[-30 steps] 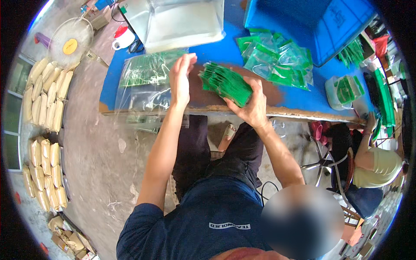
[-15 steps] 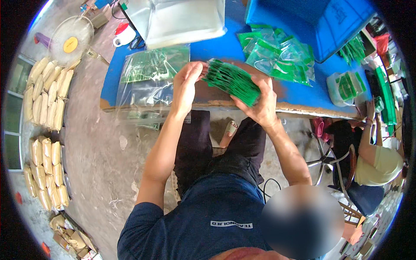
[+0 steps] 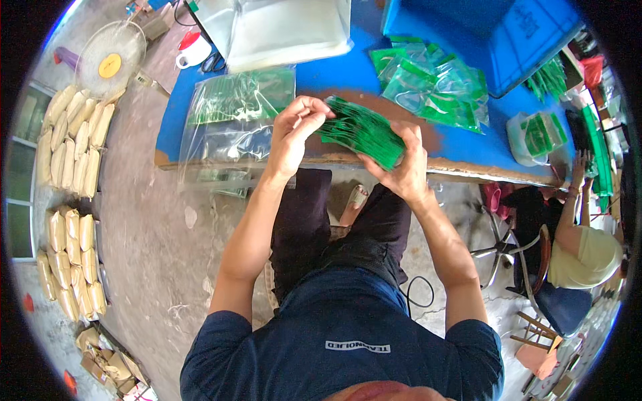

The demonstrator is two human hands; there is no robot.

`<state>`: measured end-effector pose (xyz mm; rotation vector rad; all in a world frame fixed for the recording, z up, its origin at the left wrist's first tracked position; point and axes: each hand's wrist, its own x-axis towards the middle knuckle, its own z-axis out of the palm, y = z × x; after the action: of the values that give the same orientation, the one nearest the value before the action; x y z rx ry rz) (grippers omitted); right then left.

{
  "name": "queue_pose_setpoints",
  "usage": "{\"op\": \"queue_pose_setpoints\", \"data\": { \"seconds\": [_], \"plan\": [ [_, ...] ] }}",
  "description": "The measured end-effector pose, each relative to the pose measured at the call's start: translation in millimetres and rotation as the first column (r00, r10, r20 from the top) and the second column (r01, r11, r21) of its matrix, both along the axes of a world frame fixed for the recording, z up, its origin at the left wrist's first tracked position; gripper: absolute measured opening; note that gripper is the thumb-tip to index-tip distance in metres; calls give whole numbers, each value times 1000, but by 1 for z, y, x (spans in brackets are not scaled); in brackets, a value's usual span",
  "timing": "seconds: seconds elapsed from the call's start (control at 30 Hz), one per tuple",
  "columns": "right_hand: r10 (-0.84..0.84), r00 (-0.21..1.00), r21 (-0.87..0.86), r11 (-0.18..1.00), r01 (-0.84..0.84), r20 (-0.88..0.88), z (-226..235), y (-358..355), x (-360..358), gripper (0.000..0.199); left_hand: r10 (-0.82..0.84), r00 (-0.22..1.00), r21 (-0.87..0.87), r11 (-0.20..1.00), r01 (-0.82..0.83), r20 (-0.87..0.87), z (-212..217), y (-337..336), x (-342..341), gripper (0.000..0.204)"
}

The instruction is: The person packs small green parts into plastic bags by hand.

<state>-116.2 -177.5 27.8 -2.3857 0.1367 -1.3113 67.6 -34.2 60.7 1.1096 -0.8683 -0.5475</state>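
A thick stack of thin green packets (image 3: 364, 134) is held above the front edge of the blue table, its layered edges fanned toward me. My right hand (image 3: 406, 160) grips its right end, with the thumb along the near side and the fingers over the far side. At the other end, my left hand (image 3: 294, 130) has thumb and fingertips pinched together at the stack's upper left corner. How many layers it pinches is too small to tell. Left of it, a clear plastic bag (image 3: 217, 144) with green packets inside lies on the table and hangs over the edge.
Loose clear-and-green bags (image 3: 435, 83) lie piled beyond my right hand, near a blue bin (image 3: 455, 40). A white-lined tray (image 3: 287, 33), a red-lidded white cup (image 3: 194, 50) and a clear tub (image 3: 528, 147) share the table. Another person (image 3: 585, 257) sits at right.
The stack and both hands have shifted very slightly right. My left thumb and fingertips have changed position at the stack's corner, while my right hand keeps its grip.
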Motion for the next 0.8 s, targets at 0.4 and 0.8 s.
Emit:
{"op": "queue_pose_setpoints", "data": {
  "seconds": [0.4, 0.8],
  "plan": [
    [26, 997, -17, 999, -27, -69, 20, 4, -12, 84, -109, 526, 127, 992, 2, 844, 64, 22, 2, 25],
    [7, 996, 44, 999, -3, -85, 12, 5, -16, 70, -210, 336, 232, 972, -28, 918, 69, 24, -2, 23]
  ]
}}
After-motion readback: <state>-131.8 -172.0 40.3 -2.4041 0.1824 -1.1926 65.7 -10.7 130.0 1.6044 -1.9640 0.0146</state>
